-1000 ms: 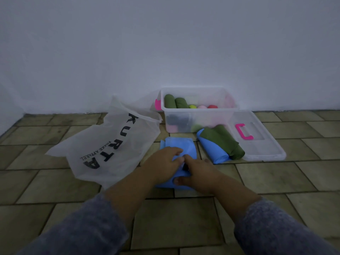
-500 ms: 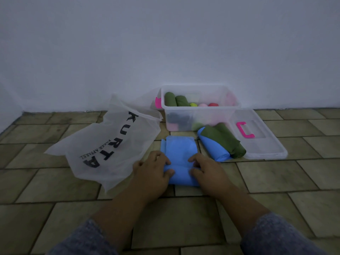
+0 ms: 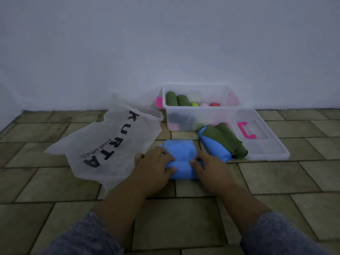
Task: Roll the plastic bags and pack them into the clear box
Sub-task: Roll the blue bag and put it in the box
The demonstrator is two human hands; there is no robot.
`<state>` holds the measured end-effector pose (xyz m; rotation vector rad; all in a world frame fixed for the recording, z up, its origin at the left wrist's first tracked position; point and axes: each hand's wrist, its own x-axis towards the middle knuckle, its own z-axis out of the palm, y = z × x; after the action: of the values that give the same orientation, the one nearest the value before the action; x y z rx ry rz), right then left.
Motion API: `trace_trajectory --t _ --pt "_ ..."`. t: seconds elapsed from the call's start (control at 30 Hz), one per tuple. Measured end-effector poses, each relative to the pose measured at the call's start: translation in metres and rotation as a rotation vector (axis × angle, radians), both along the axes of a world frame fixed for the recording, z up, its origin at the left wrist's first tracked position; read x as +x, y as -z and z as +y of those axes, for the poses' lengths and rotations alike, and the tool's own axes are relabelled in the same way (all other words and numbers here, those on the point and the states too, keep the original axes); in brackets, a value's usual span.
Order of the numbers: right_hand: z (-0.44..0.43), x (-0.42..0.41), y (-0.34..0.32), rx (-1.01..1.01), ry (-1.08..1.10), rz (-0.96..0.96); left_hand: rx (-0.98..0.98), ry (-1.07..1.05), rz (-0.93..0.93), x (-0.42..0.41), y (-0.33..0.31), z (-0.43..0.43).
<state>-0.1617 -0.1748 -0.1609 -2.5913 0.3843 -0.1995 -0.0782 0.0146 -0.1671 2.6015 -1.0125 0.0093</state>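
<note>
near edge of the blue bag (image 3: pixel 181 153) has thickened into a roll since the previous frame. left hand (image 3: pixel 154 162) and right hand (image 3: pixel 209 167): each grip closed round one end of that roll, centre of frame, on the floor (image 3: pixel 276 175) near the clear box (image 3: pixel 220 116).

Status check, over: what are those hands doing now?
Left hand and right hand both gripping blue bag, near end rolled. Open clear box behind. Nothing seems in the way.
</note>
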Motion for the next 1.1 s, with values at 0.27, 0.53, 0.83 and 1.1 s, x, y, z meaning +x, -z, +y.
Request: trace_trajectory --t 0.27,0.53,0.83,1.1 --pt "0.003 0.005 -0.002 -0.128 -0.106 -0.090 0.054 -0.016 0.013 0.006 0.000 -0.010" --pt "0.003 0.010 -0.007 -0.217 -0.167 -0.021 0.088 -0.013 -0.026 0.004 0.007 -0.008" --pt "0.009 0.025 -0.013 -0.480 -0.113 0.067 -0.075 -0.333 -0.054 0.000 -0.005 -0.024" --pt "0.014 0.029 -0.037 -0.078 -0.193 0.447 -0.540 -0.612 0.762 -0.002 -0.014 -0.069"
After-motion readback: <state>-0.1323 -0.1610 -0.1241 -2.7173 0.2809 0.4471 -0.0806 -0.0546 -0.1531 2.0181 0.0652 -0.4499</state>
